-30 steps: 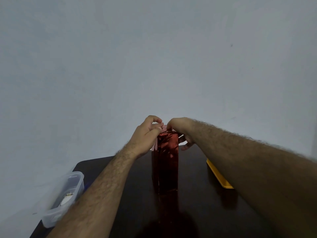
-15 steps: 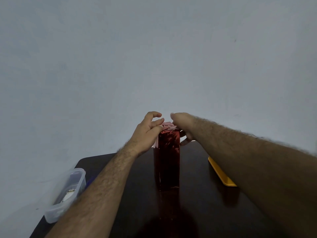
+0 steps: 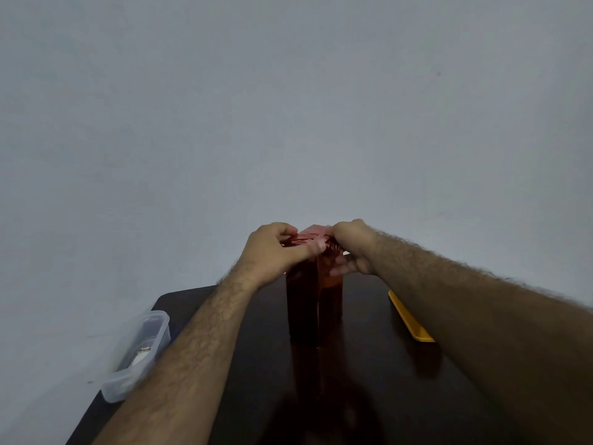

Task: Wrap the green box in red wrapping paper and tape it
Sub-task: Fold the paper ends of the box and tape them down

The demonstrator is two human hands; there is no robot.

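Observation:
A tall box wrapped in shiny red paper (image 3: 313, 303) stands upright on the dark table (image 3: 263, 364); no green shows. My left hand (image 3: 272, 252) is at the top left of the box, its thumb and fingers pinching the folded red paper flaps at the top end. At the top right, my right hand (image 3: 351, 245) has its fingers curled over the paper's edge and its thumb against the right side of the box. The top end itself is mostly hidden by both hands. No tape is visible.
A clear plastic container (image 3: 138, 351) with small items inside sits at the table's left edge. A flat yellow tray (image 3: 409, 319) lies on the right, partly hidden under my right forearm. A plain grey wall rises behind the table.
Both hands have closed in on the top of the box, from fingers held just above it to pinching the paper flaps. The box has turned slightly, showing a corner edge.

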